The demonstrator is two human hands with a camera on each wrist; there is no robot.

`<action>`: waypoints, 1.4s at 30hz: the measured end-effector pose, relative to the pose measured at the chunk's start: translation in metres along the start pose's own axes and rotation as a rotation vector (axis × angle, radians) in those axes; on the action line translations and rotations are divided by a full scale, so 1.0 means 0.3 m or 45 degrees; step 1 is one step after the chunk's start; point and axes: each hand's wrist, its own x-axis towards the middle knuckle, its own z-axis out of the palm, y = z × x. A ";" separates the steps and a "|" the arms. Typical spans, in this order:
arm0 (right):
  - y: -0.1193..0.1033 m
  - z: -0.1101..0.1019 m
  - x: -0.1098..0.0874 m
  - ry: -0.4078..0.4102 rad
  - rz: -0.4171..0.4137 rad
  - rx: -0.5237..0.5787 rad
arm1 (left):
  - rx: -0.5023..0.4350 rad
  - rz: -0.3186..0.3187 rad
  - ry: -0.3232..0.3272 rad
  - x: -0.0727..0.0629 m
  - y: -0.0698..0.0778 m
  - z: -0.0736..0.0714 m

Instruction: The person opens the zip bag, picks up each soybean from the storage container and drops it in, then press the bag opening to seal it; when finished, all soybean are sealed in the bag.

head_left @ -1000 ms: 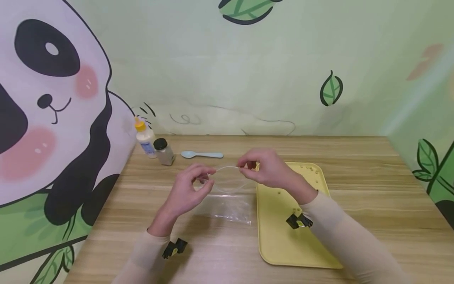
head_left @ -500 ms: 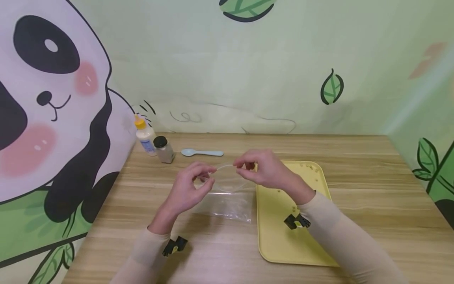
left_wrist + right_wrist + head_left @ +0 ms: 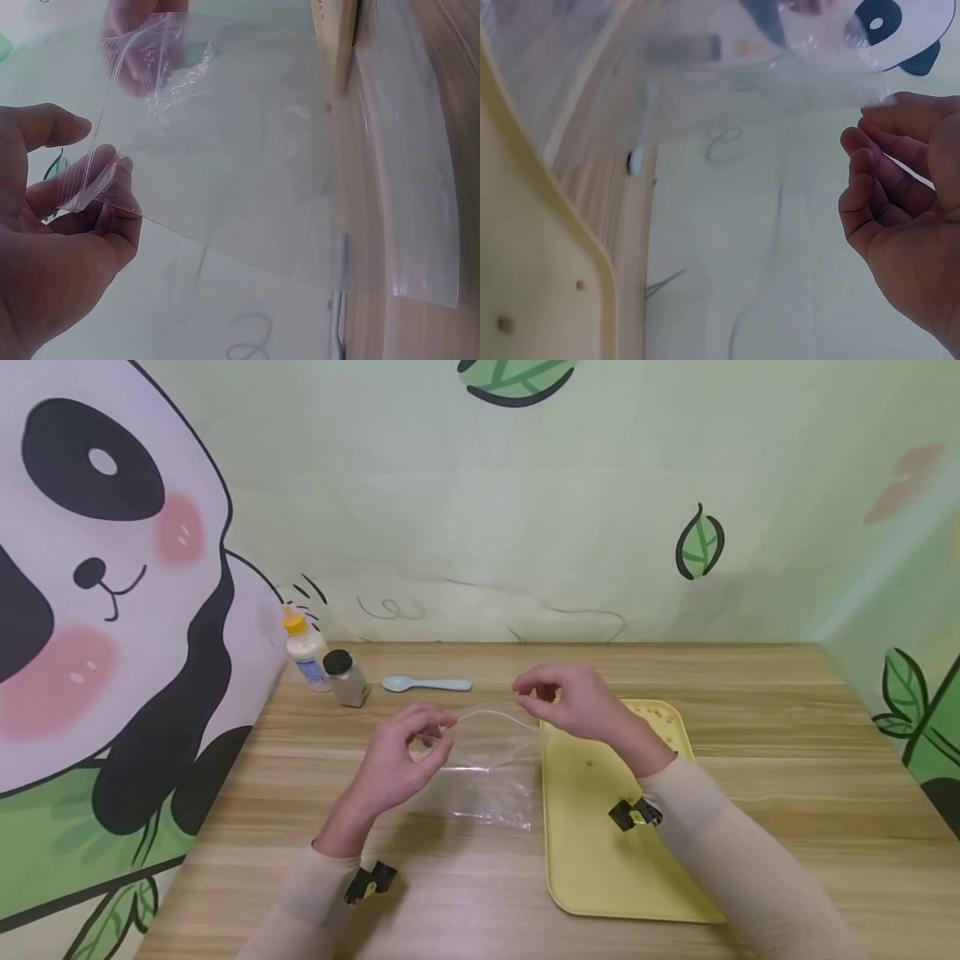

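A clear zip-lock bag (image 3: pixel 487 793) hangs upright with its mouth gaping at the top. My left hand (image 3: pixel 397 756) grips the bag's left top corner, and in the left wrist view its curled fingers (image 3: pixel 112 232) lie around the zip strip. My right hand (image 3: pixel 581 702) is just above and beside the bag's right top corner, its fingers loosely bent and thumb near the index finger. In the right wrist view, the bag's edge passes close to the thumb (image 3: pixel 911 116); nothing is visibly held there. A yellow tray (image 3: pixel 600 877) lies under my right forearm.
Several small tan pieces (image 3: pixel 660 713) lie on the tray. At the back left of the wooden table (image 3: pixel 787 735) stand a glue bottle (image 3: pixel 307 656) with a yellow cap and a black-lidded jar (image 3: pixel 346 681). A pale blue spoon (image 3: pixel 427 684) lies beside them.
My right hand's fingertips have come off the bag's rim, and the hand has shifted slightly up and right. The mouth line now runs further right unbroken. My left hand stays in place.
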 end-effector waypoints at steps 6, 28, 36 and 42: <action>0.085 0.003 -0.007 -0.016 0.181 -0.015 | -0.009 0.000 0.005 -0.001 0.000 -0.001; 0.272 0.065 -0.046 -0.089 0.372 -0.033 | 0.007 -0.005 0.010 -0.005 0.000 -0.006; 0.329 0.084 -0.065 -0.170 0.479 -0.053 | -0.002 -0.023 -0.002 -0.005 0.005 -0.009; 0.346 0.093 -0.065 -0.255 0.526 -0.123 | 0.000 -0.021 -0.002 -0.004 0.007 -0.011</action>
